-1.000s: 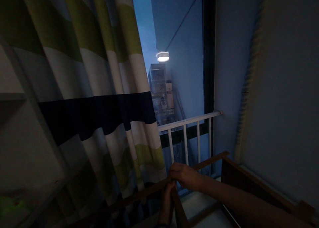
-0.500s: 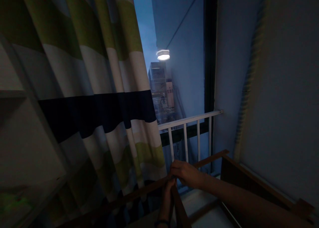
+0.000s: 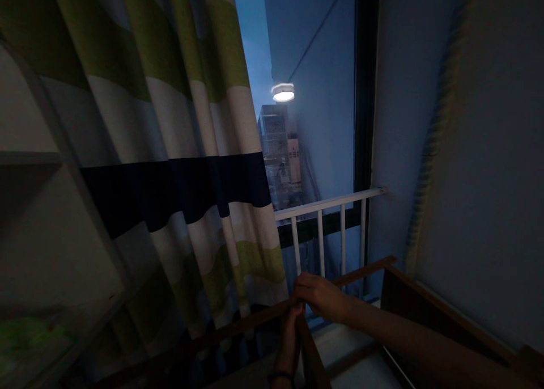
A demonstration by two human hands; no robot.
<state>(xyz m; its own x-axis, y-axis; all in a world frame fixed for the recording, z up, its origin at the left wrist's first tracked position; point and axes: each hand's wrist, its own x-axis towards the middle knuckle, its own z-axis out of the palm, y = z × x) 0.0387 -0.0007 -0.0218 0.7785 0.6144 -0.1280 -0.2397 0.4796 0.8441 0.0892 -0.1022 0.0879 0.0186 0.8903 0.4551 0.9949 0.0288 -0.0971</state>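
Observation:
The room is dim. My right hand [image 3: 318, 295] rests on top of a brown wooden rail [image 3: 365, 270] that runs across the bottom of the view, its fingers curled over the rail where a wooden crosspiece [image 3: 312, 360] meets it. My left hand [image 3: 291, 329] reaches up from below and grips the same joint, its fingers touching those of the right hand. A dark band sits on my left wrist. What lies between the fingers is too dark to see.
A striped curtain [image 3: 178, 151] in green, white and navy hangs at left, beside a window with a white barred guard rail [image 3: 331, 207]. A lit lamp [image 3: 283, 92] reflects in the glass. A white shelf [image 3: 25, 162] stands far left, a pale wall right.
The view has shifted slightly left, so the scene sits a little further right. Both hands stay together on the wooden rail joint.

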